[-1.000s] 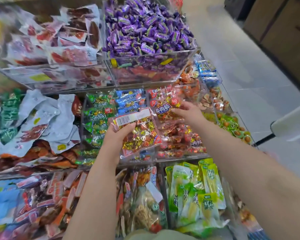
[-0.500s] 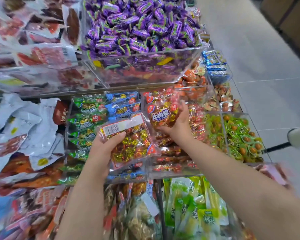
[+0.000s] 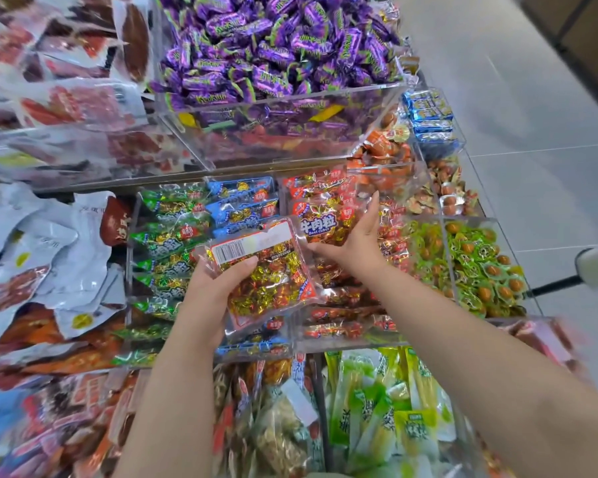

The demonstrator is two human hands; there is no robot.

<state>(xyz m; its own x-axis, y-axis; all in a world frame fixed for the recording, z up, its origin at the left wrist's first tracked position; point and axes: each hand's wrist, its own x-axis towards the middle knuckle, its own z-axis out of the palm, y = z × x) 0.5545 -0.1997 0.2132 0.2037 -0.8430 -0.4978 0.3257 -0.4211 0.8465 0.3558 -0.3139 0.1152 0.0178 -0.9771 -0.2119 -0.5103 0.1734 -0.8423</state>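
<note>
Partly hidden | right hand [image 3: 356, 243] behind red packet [image 3: 321, 225] | left hand [image 3: 214, 288] grips bag [image 3: 270, 281]

Just the one view, head-worn and wide-angle; looking forward and steeply down onto the clear snack bins [image 3: 283, 129]; close in, left hand [image 3: 218, 288] and right hand [image 3: 356, 243] mid-frame; tiled floor [image 3: 515, 115] bending away upper right.
</note>
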